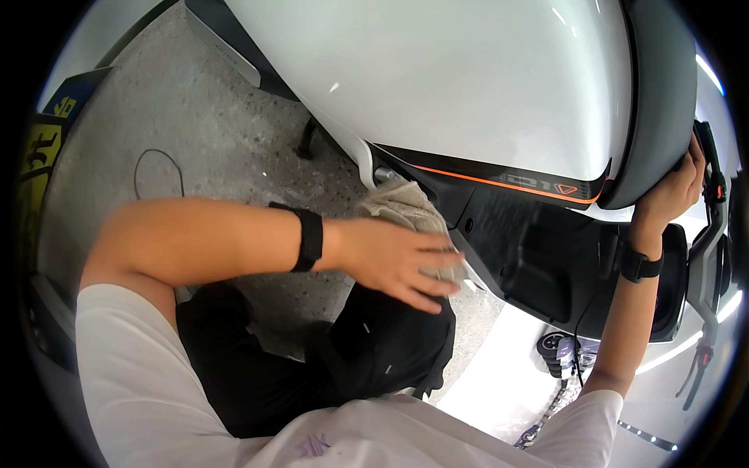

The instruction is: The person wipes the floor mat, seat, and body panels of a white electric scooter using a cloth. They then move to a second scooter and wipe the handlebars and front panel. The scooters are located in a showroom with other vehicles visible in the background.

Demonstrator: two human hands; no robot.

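Note:
My left hand (398, 257) is slightly blurred, back upward and fingers spread, over a beige cloth (404, 207). The cloth bunches out beyond the hand, beside the lower body edge of a white electric scooter (456, 82). How the thumb meets the cloth is hidden. At the right, my right hand (673, 187) grips the end of the scooter's dark grey seat (661, 99), its fingers curled around the edge. Below the white side panel runs a black trim strip (497, 175) with an orange line. Black wristbands circle both wrists.
The scooter's black footwell (538, 263) and handlebar (705, 251) lie to the right. A thin black cable loop (158, 152) rests on the speckled grey floor (146, 105). A yellow sign with writing (41, 152) stands far left. Small wheels (550, 351) show low right.

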